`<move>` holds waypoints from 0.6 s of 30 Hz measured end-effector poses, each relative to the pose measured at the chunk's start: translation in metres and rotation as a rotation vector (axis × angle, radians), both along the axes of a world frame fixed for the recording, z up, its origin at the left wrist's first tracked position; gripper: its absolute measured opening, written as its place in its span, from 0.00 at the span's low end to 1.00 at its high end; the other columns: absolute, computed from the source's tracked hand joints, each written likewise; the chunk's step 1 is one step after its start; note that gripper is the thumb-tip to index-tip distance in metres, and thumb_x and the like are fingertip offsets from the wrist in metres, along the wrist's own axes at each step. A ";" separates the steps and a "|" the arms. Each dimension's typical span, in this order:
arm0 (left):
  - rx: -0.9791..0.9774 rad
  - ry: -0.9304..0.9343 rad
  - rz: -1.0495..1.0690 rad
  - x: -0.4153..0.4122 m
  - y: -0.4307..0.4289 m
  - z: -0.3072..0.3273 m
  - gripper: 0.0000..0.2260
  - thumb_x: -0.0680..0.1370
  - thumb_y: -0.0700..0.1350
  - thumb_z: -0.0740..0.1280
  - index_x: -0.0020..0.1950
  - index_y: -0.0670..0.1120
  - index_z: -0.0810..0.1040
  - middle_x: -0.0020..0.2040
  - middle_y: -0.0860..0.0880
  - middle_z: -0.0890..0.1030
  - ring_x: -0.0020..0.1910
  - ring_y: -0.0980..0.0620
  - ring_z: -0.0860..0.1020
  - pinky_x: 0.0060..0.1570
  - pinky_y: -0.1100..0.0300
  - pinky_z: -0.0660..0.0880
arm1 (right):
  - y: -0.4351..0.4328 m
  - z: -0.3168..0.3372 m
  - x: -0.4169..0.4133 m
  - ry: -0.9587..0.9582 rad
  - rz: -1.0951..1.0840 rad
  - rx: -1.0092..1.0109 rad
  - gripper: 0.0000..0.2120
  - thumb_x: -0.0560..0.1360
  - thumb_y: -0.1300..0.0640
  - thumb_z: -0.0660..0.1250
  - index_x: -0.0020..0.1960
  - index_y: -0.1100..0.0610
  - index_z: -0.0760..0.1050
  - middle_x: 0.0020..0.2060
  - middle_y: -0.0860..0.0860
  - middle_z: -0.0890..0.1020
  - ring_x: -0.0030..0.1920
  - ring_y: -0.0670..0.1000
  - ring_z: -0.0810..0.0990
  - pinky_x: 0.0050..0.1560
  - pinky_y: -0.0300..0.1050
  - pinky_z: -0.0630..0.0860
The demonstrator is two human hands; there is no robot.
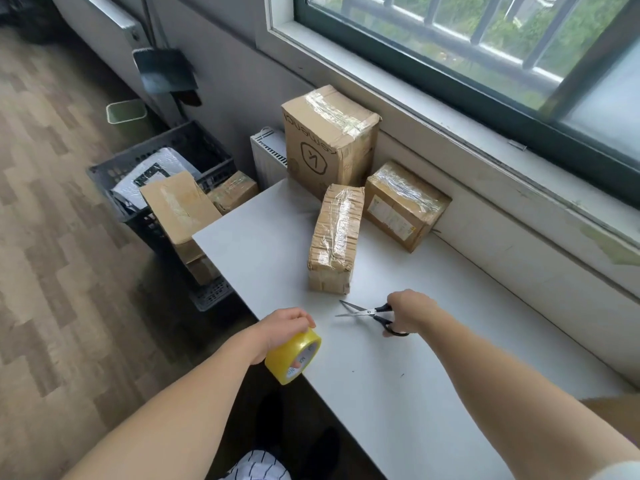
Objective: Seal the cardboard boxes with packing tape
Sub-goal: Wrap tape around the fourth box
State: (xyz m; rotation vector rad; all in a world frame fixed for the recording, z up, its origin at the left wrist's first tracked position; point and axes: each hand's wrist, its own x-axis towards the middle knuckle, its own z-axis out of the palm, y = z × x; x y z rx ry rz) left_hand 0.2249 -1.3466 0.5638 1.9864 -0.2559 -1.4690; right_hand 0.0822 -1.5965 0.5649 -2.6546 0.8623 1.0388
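Head: three tabletop boxes (334,237), one tape (292,358)

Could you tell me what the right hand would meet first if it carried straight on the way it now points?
Probably the near end of the narrow taped box, with the open scissors that the right hand grips touching it first; from one view the depth is uncertain.

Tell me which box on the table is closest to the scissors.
The narrow crumpled box, just beyond the scissors; the tall box and the labelled box sit farther back.
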 end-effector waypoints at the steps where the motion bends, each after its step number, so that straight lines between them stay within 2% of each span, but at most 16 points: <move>1: -0.005 -0.003 -0.003 0.000 -0.003 0.002 0.09 0.79 0.46 0.63 0.53 0.54 0.83 0.55 0.47 0.78 0.59 0.39 0.79 0.55 0.48 0.78 | 0.003 0.003 0.003 -0.008 0.026 -0.042 0.26 0.71 0.38 0.76 0.60 0.53 0.77 0.47 0.50 0.74 0.46 0.55 0.75 0.43 0.44 0.72; 3: -0.011 -0.011 -0.020 0.001 -0.009 0.006 0.10 0.80 0.46 0.63 0.54 0.52 0.83 0.55 0.48 0.77 0.61 0.38 0.78 0.61 0.44 0.78 | 0.006 0.004 0.007 -0.004 0.062 -0.079 0.24 0.72 0.41 0.76 0.59 0.55 0.77 0.46 0.51 0.74 0.45 0.56 0.75 0.42 0.43 0.73; 6: -0.010 0.003 -0.026 0.003 -0.015 0.015 0.10 0.79 0.45 0.63 0.53 0.52 0.83 0.56 0.45 0.78 0.60 0.36 0.79 0.59 0.41 0.79 | 0.006 0.005 0.014 -0.024 0.046 -0.042 0.17 0.76 0.53 0.71 0.62 0.57 0.77 0.53 0.54 0.79 0.51 0.59 0.80 0.46 0.45 0.76; 8: -0.019 0.005 -0.028 0.010 -0.017 0.020 0.09 0.79 0.45 0.64 0.52 0.53 0.83 0.57 0.43 0.78 0.59 0.35 0.79 0.54 0.41 0.81 | 0.007 0.011 0.025 -0.151 0.009 -0.051 0.11 0.77 0.58 0.66 0.59 0.56 0.80 0.53 0.55 0.82 0.54 0.60 0.82 0.49 0.48 0.80; 10: -0.036 -0.002 -0.019 0.017 -0.019 0.027 0.09 0.79 0.44 0.63 0.53 0.52 0.83 0.58 0.42 0.77 0.55 0.36 0.80 0.46 0.45 0.82 | 0.006 0.022 0.039 -0.413 -0.053 -0.109 0.08 0.78 0.53 0.65 0.51 0.56 0.79 0.47 0.54 0.83 0.47 0.60 0.83 0.46 0.50 0.81; 12: -0.056 -0.036 -0.011 0.025 -0.019 0.032 0.10 0.80 0.44 0.63 0.52 0.53 0.84 0.57 0.43 0.78 0.52 0.40 0.79 0.42 0.51 0.80 | 0.006 0.034 0.054 -0.745 -0.059 -0.153 0.13 0.78 0.45 0.67 0.54 0.54 0.76 0.50 0.52 0.81 0.49 0.56 0.80 0.45 0.50 0.79; 13: -0.062 -0.049 -0.009 0.027 -0.019 0.034 0.10 0.79 0.44 0.63 0.51 0.53 0.84 0.57 0.43 0.78 0.51 0.42 0.79 0.43 0.51 0.79 | 0.008 0.039 0.060 -0.867 -0.008 -0.142 0.18 0.77 0.42 0.69 0.59 0.53 0.76 0.55 0.53 0.80 0.55 0.56 0.78 0.49 0.52 0.79; 14: -0.064 -0.051 -0.004 0.029 -0.019 0.036 0.10 0.79 0.44 0.63 0.51 0.53 0.84 0.57 0.43 0.79 0.51 0.42 0.78 0.44 0.51 0.79 | 0.012 0.042 0.067 -0.903 0.068 -0.110 0.25 0.75 0.39 0.71 0.66 0.52 0.74 0.63 0.54 0.77 0.61 0.58 0.75 0.53 0.55 0.79; 16: -0.063 -0.033 0.003 0.030 -0.017 0.039 0.10 0.80 0.44 0.63 0.52 0.52 0.84 0.58 0.42 0.78 0.50 0.42 0.79 0.44 0.50 0.80 | 0.023 0.042 0.080 -0.767 0.188 -0.039 0.38 0.73 0.35 0.73 0.78 0.44 0.65 0.77 0.58 0.64 0.70 0.64 0.70 0.61 0.61 0.78; 18: -0.062 -0.005 0.001 0.031 -0.012 0.040 0.10 0.80 0.43 0.63 0.54 0.51 0.84 0.58 0.40 0.78 0.50 0.41 0.79 0.46 0.46 0.81 | 0.034 0.034 0.092 -0.564 0.231 -0.019 0.39 0.76 0.36 0.70 0.81 0.38 0.54 0.83 0.58 0.50 0.74 0.68 0.66 0.59 0.61 0.79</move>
